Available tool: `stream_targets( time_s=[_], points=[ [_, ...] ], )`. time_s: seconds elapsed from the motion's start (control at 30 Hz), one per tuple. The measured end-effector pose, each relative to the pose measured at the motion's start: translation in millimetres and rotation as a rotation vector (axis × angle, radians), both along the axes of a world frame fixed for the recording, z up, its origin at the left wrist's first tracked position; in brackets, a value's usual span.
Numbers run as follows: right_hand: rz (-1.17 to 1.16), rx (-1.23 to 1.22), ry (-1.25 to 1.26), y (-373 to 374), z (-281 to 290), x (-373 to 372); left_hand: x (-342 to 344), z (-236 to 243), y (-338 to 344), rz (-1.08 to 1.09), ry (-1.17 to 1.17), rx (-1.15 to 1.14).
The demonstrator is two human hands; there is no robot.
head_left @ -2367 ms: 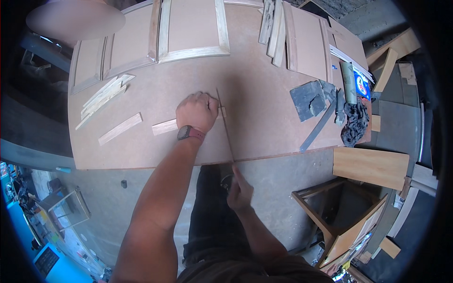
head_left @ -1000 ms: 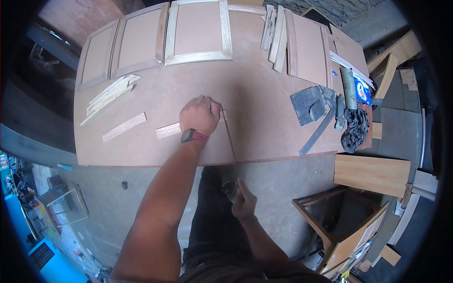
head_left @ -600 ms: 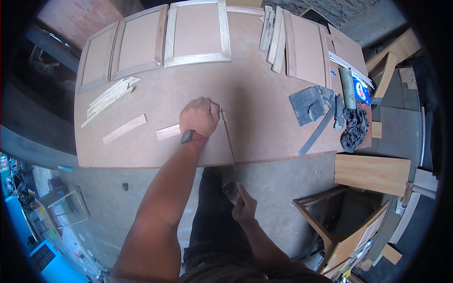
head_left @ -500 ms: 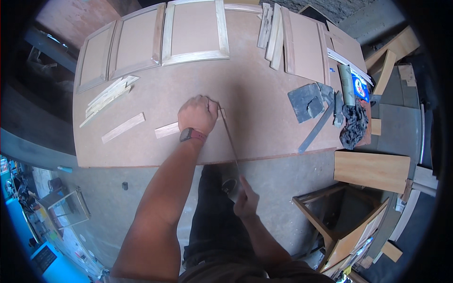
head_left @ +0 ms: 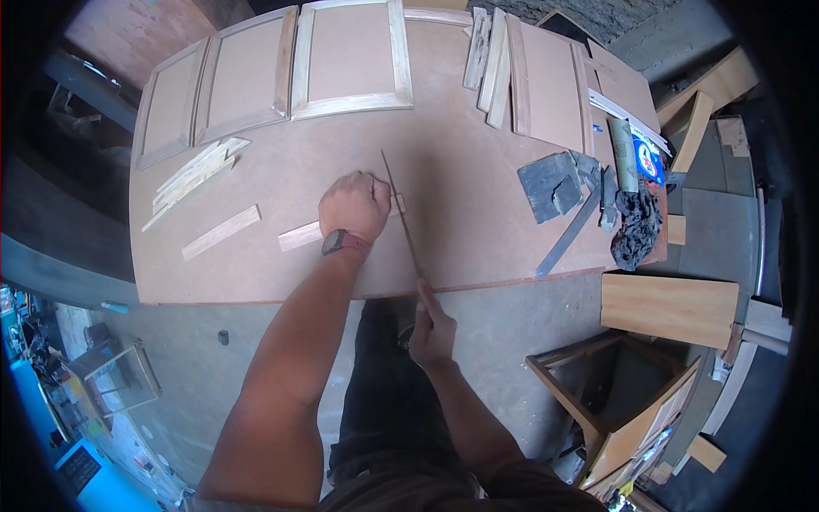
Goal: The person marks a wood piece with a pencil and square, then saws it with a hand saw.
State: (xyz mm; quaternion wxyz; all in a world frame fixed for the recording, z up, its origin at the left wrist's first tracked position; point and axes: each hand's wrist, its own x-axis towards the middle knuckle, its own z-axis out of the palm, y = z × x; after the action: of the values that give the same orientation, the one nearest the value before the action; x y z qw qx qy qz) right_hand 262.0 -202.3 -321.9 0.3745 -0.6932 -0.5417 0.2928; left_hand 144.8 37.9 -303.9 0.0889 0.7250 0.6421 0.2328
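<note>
My left hand (head_left: 354, 206), with a watch on its wrist, is closed over a thin pale wooden strip (head_left: 299, 236) and presses it on the brown worktable (head_left: 486, 230). The strip's short right end sticks out past my knuckles. Across that end lies a long, narrow handsaw blade (head_left: 407, 226), seen nearly edge-on. My right hand (head_left: 432, 337) grips the saw's handle just off the table's front edge; the handle is mostly hidden in my fingers. To the left, a loose wooden strip (head_left: 221, 232) rests below a small pile of pale strips (head_left: 192, 181).
Framed panels (head_left: 351, 60) line the table's far side, with narrow boards (head_left: 495, 72) beside them. Dark sandpaper sheets (head_left: 546, 183) and a crumpled black cloth (head_left: 637, 230) lie at the right. A wooden board (head_left: 670, 307) and an upturned wooden frame (head_left: 597, 410) stand right of my legs.
My right hand has pushed the saw forward and slightly left, so its tip now reaches well beyond the strip. My left hand still holds the strip down in the same place.
</note>
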Motion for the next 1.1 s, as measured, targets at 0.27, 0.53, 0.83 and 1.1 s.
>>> stream_targets(
  time_s=[0.27,0.53,0.83,1.1],
  points=[
    [0.009,0.046,0.033,-49,14,16,0,-3,-1,-0.033,-0.041,0.048],
    [-0.025,0.115,0.017,-36,15,-6,-2,-1,-9,-0.037,-0.027,-0.002],
    [-0.053,0.042,0.019,-13,-3,-21,2,-5,-24,-0.024,0.018,0.0],
    [-0.138,0.192,0.098,-57,-1,-30,0,-4,-23,-0.03,0.011,-0.011]
  ],
)
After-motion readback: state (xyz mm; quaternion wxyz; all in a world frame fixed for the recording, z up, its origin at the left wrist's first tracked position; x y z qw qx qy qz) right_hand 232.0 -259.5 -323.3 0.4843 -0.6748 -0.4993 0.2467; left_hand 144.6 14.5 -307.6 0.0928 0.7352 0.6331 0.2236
